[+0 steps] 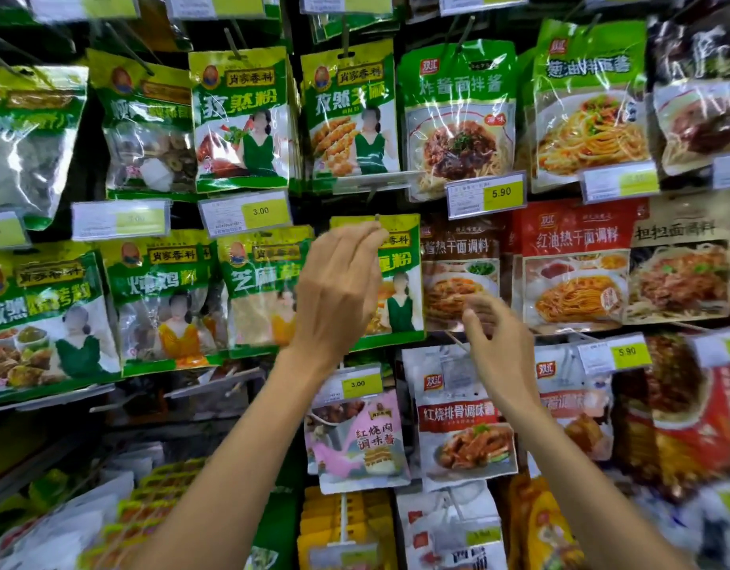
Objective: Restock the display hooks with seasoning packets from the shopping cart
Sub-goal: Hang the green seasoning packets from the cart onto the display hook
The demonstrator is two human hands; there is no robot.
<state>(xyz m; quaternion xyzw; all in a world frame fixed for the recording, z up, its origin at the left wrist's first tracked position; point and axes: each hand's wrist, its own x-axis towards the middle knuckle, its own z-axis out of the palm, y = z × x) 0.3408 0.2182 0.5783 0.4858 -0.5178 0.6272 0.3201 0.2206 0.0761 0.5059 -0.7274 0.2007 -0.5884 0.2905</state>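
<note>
My left hand (pixel 338 285) is raised in front of a green seasoning packet (pixel 400 281) in the middle row. Its fingertips pinch the packet's top edge, right where the tip of a display hook (pixel 377 218) shows. My right hand (pixel 499 347) hovers lower right of that packet with fingers loosely spread, holding nothing. It is blurred. Rows of similar green packets (pixel 242 117) hang on hooks above and to the left.
Noodle sauce packets (pixel 458 117) and red packets (pixel 573 265) hang on the right. Yellow price tags (pixel 501 193) jut out on rails between rows. Pink and white packets (pixel 359 438) hang below my hands. More packets (pixel 108 524) lie at the bottom left.
</note>
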